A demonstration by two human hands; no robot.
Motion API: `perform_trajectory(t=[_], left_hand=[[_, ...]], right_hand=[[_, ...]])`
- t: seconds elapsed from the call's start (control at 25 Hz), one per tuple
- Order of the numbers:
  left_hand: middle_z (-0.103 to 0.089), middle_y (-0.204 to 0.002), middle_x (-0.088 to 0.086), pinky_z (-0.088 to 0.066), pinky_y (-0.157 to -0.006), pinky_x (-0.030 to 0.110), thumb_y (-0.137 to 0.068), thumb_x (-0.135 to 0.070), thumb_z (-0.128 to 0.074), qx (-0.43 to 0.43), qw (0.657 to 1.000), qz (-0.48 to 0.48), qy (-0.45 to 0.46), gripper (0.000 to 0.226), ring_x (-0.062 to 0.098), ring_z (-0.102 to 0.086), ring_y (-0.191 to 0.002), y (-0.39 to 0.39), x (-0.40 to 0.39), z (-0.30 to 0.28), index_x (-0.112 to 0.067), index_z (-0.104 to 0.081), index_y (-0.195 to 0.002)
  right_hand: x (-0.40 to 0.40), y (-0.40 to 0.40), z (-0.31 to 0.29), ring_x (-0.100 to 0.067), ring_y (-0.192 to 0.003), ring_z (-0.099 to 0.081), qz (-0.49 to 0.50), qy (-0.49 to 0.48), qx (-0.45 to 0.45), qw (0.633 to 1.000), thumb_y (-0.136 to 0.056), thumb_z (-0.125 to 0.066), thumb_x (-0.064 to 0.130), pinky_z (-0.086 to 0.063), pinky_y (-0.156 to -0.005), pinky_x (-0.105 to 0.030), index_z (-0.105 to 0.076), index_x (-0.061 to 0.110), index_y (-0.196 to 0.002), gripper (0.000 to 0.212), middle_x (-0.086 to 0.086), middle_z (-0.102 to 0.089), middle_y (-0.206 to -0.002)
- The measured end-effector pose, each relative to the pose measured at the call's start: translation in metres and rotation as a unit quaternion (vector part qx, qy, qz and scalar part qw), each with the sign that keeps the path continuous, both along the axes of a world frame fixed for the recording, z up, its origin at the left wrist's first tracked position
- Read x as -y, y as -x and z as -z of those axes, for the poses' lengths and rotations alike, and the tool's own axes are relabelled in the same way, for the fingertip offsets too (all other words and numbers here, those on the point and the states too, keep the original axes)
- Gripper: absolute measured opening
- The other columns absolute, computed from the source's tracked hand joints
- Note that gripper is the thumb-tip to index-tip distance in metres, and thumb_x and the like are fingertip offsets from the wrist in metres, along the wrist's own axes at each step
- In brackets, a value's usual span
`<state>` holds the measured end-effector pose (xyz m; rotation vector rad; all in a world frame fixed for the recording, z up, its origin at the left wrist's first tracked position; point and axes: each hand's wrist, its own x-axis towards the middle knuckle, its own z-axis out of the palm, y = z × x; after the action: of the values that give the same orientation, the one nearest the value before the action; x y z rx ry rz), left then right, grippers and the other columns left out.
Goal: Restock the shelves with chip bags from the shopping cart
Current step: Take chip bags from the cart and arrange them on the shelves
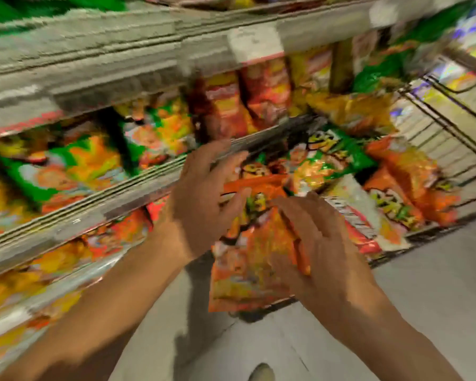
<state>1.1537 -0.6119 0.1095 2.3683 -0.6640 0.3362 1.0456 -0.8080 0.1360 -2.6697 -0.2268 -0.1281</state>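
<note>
Orange chip bag (248,270) sits at the shopping cart's (451,149) near edge, right hand (318,248) gripping its side, left hand (201,199) spread beside; next, probably lifting it toward the shelves (94,199).

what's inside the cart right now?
The shopping cart holds loose chip bags: a green bag on top, orange bags to its right, a white bag below. Both hands and the orange bag they handle cover the near corner; lower layers are hidden.
</note>
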Motion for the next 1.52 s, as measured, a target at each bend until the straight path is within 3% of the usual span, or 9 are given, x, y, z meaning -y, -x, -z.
perform_trajectory(t=[0.16,0.32,0.52,0.72,0.8,0.92,1.16,1.36,1.52], left_hand=[[-0.055,-0.137,0.018,-0.035,-0.112,0.041,-0.090,-0.037,-0.061,-0.063,0.997,0.037,-0.026,0.050,0.035,-0.051,-0.130,-0.037,0.099,0.008,-0.008,-0.065,-0.131],[-0.052,-0.142,0.008,-0.037,-0.112,0.041,-0.089,-0.054,-0.053,-0.143,0.983,0.066,-0.094,0.061,0.028,-0.048,-0.135,-0.063,0.163,0.010,-0.020,-0.057,-0.139],[-0.044,-0.153,-0.010,-0.040,-0.098,0.027,-0.058,-0.095,-0.055,-0.454,0.845,0.126,-0.254,0.112,0.013,-0.049,-0.132,-0.078,0.214,0.028,-0.042,-0.026,-0.152],[-0.073,-0.111,-0.025,-0.056,-0.075,0.015,-0.049,-0.076,-0.083,-0.589,0.790,0.123,-0.118,0.077,-0.002,-0.071,-0.096,-0.083,0.214,0.050,-0.050,-0.061,-0.118],[-0.075,-0.103,-0.025,-0.057,-0.065,0.011,-0.055,-0.066,-0.088,-0.604,0.782,0.128,-0.079,0.054,-0.003,-0.073,-0.087,-0.085,0.216,0.047,-0.056,-0.067,-0.104],[-0.076,-0.097,-0.024,-0.057,-0.061,0.015,-0.041,-0.070,-0.090,-0.597,0.796,0.096,0.006,0.058,0.001,-0.075,-0.083,-0.092,0.222,0.034,-0.063,-0.068,-0.094],[-0.076,-0.114,-0.014,-0.056,-0.095,0.044,-0.060,-0.062,-0.087,-0.530,0.828,0.021,0.181,0.067,0.014,-0.074,-0.104,-0.091,0.235,0.018,-0.044,-0.068,-0.121],[-0.075,-0.109,-0.023,-0.056,-0.094,0.038,-0.059,-0.060,-0.082,-0.440,0.862,-0.059,0.244,0.071,0.003,-0.072,-0.101,-0.083,0.239,0.008,-0.041,-0.064,-0.126],[-0.075,-0.112,-0.019,-0.056,-0.095,0.040,-0.073,-0.049,-0.086,-0.402,0.858,-0.100,0.306,0.061,0.004,-0.072,-0.103,-0.081,0.228,0.004,-0.036,-0.063,-0.128]], right_hand=[[0.096,-0.015,0.010,-0.034,-0.141,-0.040,0.072,-0.019,-0.017,0.997,-0.092,-0.060,0.039,-0.040,-0.112,-0.052,-0.046,0.017,-0.149,0.063,-0.010,-0.048,-0.144],[0.167,-0.027,0.019,-0.030,-0.128,-0.049,0.158,-0.041,-0.018,0.986,-0.099,-0.053,0.044,-0.044,-0.105,-0.045,-0.053,0.012,-0.143,0.055,-0.009,-0.057,-0.134],[0.252,-0.060,0.033,-0.031,-0.131,-0.044,0.274,-0.033,-0.105,0.955,-0.091,-0.066,0.041,-0.039,-0.107,-0.041,-0.042,0.016,-0.150,0.069,-0.013,-0.050,-0.140],[0.327,-0.118,0.039,-0.040,-0.133,-0.044,0.338,-0.050,-0.155,0.927,-0.096,-0.061,0.041,-0.037,-0.108,-0.043,-0.042,0.016,-0.150,0.063,-0.024,-0.049,-0.141],[0.344,-0.136,0.037,-0.040,-0.133,-0.048,0.333,-0.048,-0.196,0.921,-0.096,-0.059,0.048,-0.039,-0.107,-0.044,-0.038,0.018,-0.152,0.067,-0.022,-0.049,-0.146],[0.355,-0.152,0.027,-0.036,-0.133,-0.050,0.317,-0.056,-0.267,0.908,-0.084,-0.070,0.058,-0.042,-0.110,-0.047,-0.032,0.024,-0.155,0.087,-0.013,-0.050,-0.150],[0.358,-0.161,-0.004,-0.033,-0.090,-0.073,0.327,-0.160,-0.304,0.880,-0.033,-0.083,0.062,-0.058,-0.091,-0.051,-0.071,0.020,-0.109,0.088,-0.011,-0.076,-0.103],[0.358,-0.149,-0.006,-0.032,-0.087,-0.073,0.312,-0.180,-0.214,0.908,-0.058,-0.083,0.064,-0.059,-0.087,-0.053,-0.072,0.019,-0.096,0.060,-0.010,-0.076,-0.095],[0.355,-0.144,-0.007,-0.029,-0.074,-0.078,0.291,-0.302,-0.369,0.830,-0.061,-0.075,0.073,-0.061,-0.056,-0.039,-0.082,0.024,-0.082,0.053,-0.011,-0.080,-0.095]])
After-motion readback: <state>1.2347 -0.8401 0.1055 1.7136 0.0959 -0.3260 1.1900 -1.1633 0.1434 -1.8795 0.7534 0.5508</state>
